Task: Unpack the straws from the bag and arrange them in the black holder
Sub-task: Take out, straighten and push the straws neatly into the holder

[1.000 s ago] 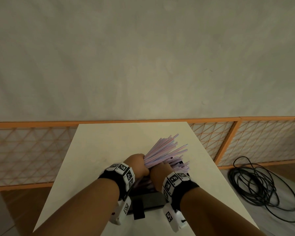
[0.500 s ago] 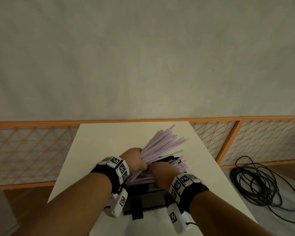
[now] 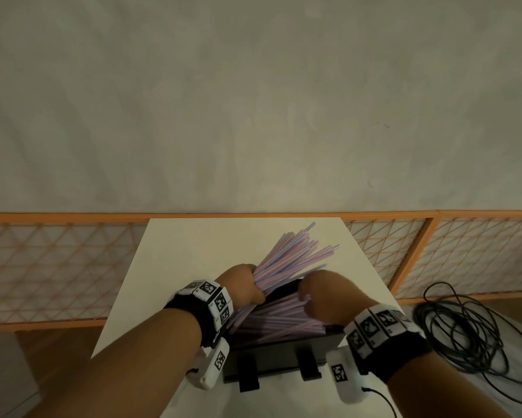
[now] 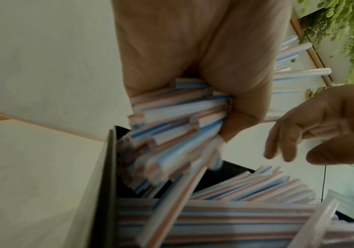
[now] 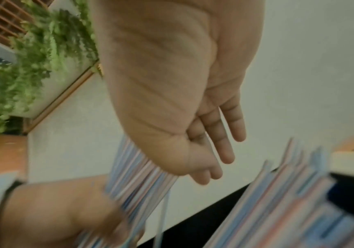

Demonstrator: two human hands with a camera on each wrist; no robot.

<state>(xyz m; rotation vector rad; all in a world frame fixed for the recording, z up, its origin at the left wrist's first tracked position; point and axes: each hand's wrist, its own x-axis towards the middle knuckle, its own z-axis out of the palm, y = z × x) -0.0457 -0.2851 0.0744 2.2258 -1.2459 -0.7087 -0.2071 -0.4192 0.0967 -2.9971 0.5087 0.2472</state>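
Observation:
My left hand (image 3: 247, 285) grips a thick bundle of pink-and-blue striped straws (image 3: 296, 254) that fans up and to the right above the black holder (image 3: 277, 354). In the left wrist view its fingers (image 4: 244, 100) curl round the bundle (image 4: 178, 120), whose lower ends dip into the holder (image 4: 106, 184). More straws (image 3: 277, 324) lie lengthwise inside the holder. My right hand (image 3: 317, 294) hovers over the holder's right half, a short gap away from the bundle. Its fingers (image 5: 225, 134) are loosely extended and hold nothing. I see no bag clearly.
The holder stands near the front of a narrow white table (image 3: 178, 260) with edges close on both sides. An orange lattice fence (image 3: 72, 267) runs behind it. A coil of black cable (image 3: 465, 336) lies on the floor at the right. Green plants (image 5: 33, 67) hang beyond.
My right hand has let go of the bundle and moved right, away from the left hand. The left hand keeps the bundle, now more spread and tilted over the holder.

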